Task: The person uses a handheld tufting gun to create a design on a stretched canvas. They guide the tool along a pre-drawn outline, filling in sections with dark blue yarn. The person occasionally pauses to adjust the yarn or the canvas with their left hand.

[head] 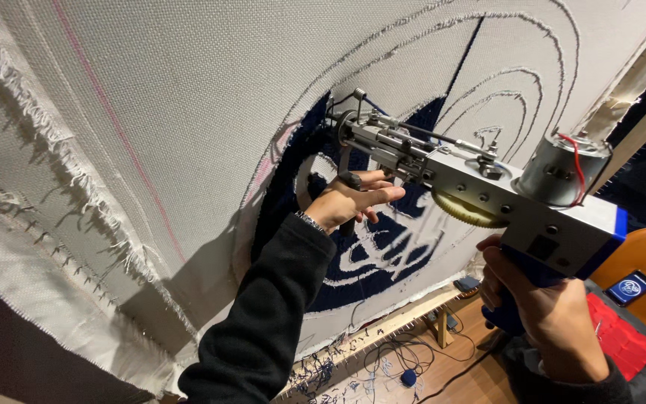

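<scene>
Lighting: warm, fairly bright, cast from the right; a hard shadow is thrown onto the stretched cloth [151,97] below the left forearm. Focus: sharp centrally. Edges: wide-angle bending noted; lower corners left dim.

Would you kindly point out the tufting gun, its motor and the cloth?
tufting gun [487,191], head view, on its grey metal body.
motor [560,170], head view, on its silver casing.
cloth [188,82], head view, on untufted weave.
</scene>
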